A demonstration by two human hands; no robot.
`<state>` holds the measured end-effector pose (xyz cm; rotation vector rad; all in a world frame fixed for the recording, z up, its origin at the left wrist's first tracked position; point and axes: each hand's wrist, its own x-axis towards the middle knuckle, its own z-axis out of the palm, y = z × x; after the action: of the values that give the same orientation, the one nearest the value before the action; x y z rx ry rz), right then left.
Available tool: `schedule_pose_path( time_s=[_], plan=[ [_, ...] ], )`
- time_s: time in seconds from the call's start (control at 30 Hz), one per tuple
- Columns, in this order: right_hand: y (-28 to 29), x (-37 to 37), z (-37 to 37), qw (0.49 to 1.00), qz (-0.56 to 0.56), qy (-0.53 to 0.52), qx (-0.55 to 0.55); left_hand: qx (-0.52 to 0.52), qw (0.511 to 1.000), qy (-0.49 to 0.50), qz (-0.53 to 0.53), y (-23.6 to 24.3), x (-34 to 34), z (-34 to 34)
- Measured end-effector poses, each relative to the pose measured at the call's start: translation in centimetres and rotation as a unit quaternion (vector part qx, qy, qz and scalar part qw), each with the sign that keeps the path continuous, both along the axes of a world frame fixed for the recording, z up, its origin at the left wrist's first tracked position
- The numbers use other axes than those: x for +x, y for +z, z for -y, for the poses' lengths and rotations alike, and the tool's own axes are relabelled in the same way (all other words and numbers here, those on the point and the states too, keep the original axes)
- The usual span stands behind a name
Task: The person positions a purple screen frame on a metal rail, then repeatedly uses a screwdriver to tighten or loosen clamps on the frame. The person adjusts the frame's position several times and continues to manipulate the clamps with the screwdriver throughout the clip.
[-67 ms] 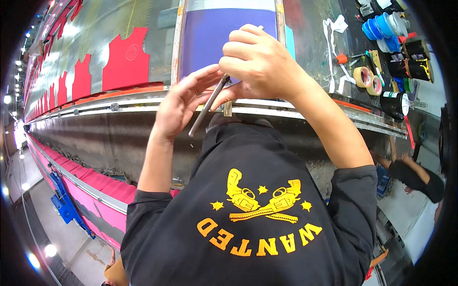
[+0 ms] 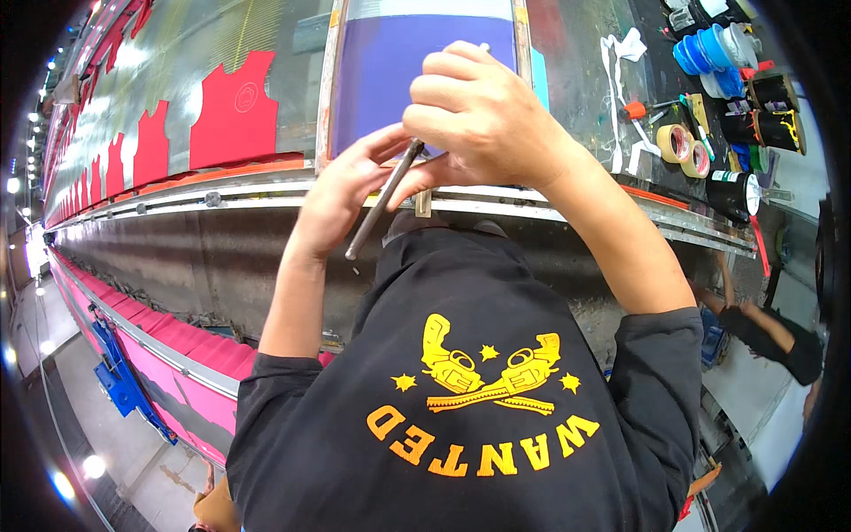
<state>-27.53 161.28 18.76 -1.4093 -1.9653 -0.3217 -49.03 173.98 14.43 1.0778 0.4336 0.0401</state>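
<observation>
My right hand (image 2: 483, 115) is closed in a fist around a dark, slim metal rod (image 2: 381, 206). The rod slants down and left out of the fist, and a pale tip shows above the knuckles. My left hand (image 2: 341, 191) is beside it, fingers outstretched and slightly bent towards the right hand; the rod passes in front of its palm side. Whether the left fingers touch the rod is hard to see. Both hands are over the near edge of a framed screen (image 2: 372, 71) with a blue-violet surface.
Red fabric pieces (image 2: 233, 115) lie in a row along the long table at left. On the right are tape rolls (image 2: 674, 143), blue cups (image 2: 705, 53), dark paint pots (image 2: 761, 129) and white strips (image 2: 612, 89). A metal rail (image 2: 257, 191) edges the table. A co-worker's arm (image 2: 767, 326) shows at far right.
The rod's lower end has swung slightly down and left. My right fist has shifted a little left. The co-worker's arm at the right has moved.
</observation>
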Motion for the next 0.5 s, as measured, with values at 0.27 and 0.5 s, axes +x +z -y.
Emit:
schedule_pose_path(
  time_s=[0.27,0.5],
  plan=[
    [0.6,0.2,-1.7,0.999,-0.013,0.031,0.028,0.232,0.971,-0.048,0.027,-4.4,2.0,0.9],
    [1.6,1.0,-3.2,0.999,-0.021,0.015,0.035,0.431,0.898,-0.022,0.082,-2.6,2.6,-0.9]
  ],
)
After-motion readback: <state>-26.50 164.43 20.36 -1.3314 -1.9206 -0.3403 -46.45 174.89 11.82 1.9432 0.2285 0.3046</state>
